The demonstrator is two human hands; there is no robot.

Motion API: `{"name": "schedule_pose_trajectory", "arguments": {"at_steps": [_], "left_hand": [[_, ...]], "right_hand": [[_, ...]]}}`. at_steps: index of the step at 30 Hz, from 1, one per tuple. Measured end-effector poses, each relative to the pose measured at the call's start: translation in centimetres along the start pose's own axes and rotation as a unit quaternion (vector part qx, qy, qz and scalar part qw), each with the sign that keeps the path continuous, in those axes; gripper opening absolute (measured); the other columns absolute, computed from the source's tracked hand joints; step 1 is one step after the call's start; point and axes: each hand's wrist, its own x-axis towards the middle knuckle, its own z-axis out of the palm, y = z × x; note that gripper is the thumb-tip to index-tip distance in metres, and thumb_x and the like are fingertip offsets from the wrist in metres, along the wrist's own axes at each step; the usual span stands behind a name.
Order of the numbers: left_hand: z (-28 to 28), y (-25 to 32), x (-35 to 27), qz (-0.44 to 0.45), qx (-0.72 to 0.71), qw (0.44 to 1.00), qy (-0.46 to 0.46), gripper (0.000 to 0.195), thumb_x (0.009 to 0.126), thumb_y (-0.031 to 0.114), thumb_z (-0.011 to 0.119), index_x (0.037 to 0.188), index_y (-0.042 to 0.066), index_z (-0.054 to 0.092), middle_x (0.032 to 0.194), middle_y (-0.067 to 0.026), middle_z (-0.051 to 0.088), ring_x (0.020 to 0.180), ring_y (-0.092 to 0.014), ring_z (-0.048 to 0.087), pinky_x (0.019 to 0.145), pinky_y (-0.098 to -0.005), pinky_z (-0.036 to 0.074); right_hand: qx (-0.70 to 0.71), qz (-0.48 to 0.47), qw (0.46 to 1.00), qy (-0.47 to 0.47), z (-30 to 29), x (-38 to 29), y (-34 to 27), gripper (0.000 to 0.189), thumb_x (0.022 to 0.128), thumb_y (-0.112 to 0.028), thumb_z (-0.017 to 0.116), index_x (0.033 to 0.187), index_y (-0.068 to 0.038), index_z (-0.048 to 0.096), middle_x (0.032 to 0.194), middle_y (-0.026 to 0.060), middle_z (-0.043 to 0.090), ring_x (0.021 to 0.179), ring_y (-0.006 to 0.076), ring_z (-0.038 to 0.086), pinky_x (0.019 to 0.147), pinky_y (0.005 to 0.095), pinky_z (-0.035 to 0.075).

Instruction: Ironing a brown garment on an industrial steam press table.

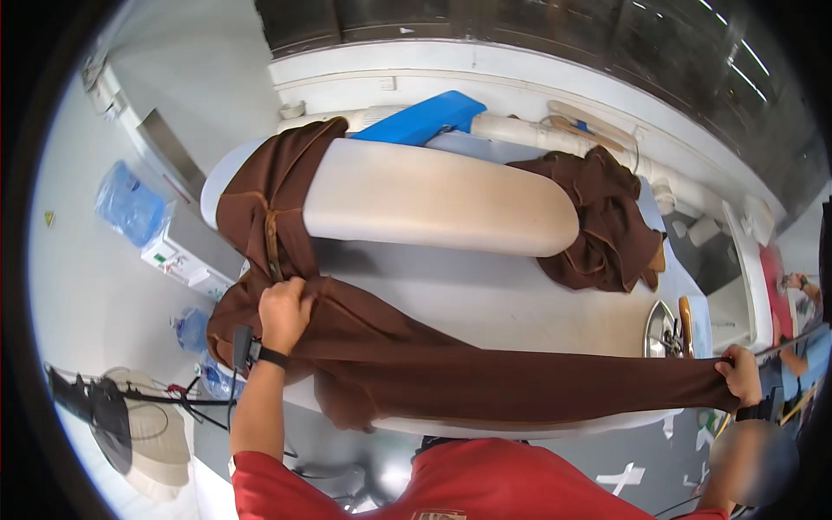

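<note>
A brown garment with lighter seam stitching lies along the near edge of the padded pressing table. My left hand grips its upper part at the left, just below what looks like a zip. Far to the right, my right hand pinches the narrow end of one leg or sleeve. Between both hands that cloth runs long and fairly flat. The garment's other part drapes over the left end of a raised, cream pressing board. Close to my right hand stands an iron with a wooden handle.
More brown fabric lies crumpled by the board's rounded right end. Behind the board is a blue plastic piece. A water dispenser stands at the left, above a fan. Another person is at the far right.
</note>
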Motion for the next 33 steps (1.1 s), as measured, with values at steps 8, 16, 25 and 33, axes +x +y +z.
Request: {"name": "schedule_pose_trajectory", "arguments": {"at_steps": [8,16,25,33], "left_hand": [[-2.3,4.4,10.2,0.114,0.123,0.972,0.167,0.031,0.089,0.01,0.066,0.12,0.006,0.066,0.109,-0.0177,0.071,0.104,-0.036,0.068,0.09,-0.0469,0.054],[7.1,6.7,5.4,0.318,-0.039,0.939,-0.126,0.04,0.074,0.021,0.082,0.113,0.011,0.076,0.107,-0.0092,0.069,0.113,-0.029,0.061,0.101,-0.044,0.045],[3.5,1.5,2.5,0.23,-0.05,0.957,-0.168,0.015,0.087,0.013,0.071,0.076,0.006,0.064,0.081,-0.0166,0.068,0.082,-0.038,0.068,0.08,-0.0483,0.051],[4.5,2.7,4.6,0.26,0.191,0.943,-0.083,0.01,0.081,0.011,0.067,0.09,0.008,0.066,0.082,-0.0096,0.065,0.081,-0.028,0.066,0.07,-0.0409,0.051]], "right_hand": [[-0.174,0.019,0.985,0.01,8.2,-4.2,-2.7,0.035,0.078,-0.012,0.082,0.103,-0.004,0.059,0.091,0.0195,0.072,0.088,0.0421,0.07,0.078,0.0528,0.054],[-0.012,0.104,0.994,0.004,13.6,-6.9,0.7,0.028,0.08,-0.003,0.076,0.098,-0.003,0.055,0.088,0.0226,0.067,0.089,0.0459,0.067,0.077,0.0516,0.052],[-0.121,-0.019,0.99,0.077,3.7,-5.4,-5.4,0.024,0.083,-0.003,0.073,0.103,-0.006,0.059,0.088,0.0182,0.069,0.084,0.0426,0.069,0.071,0.0519,0.052],[-0.422,-0.055,0.905,-0.023,7.5,9.5,-13.6,0.023,0.092,-0.015,0.064,0.114,-0.012,0.069,0.114,0.0103,0.071,0.116,0.0281,0.064,0.097,0.0428,0.051]]}}
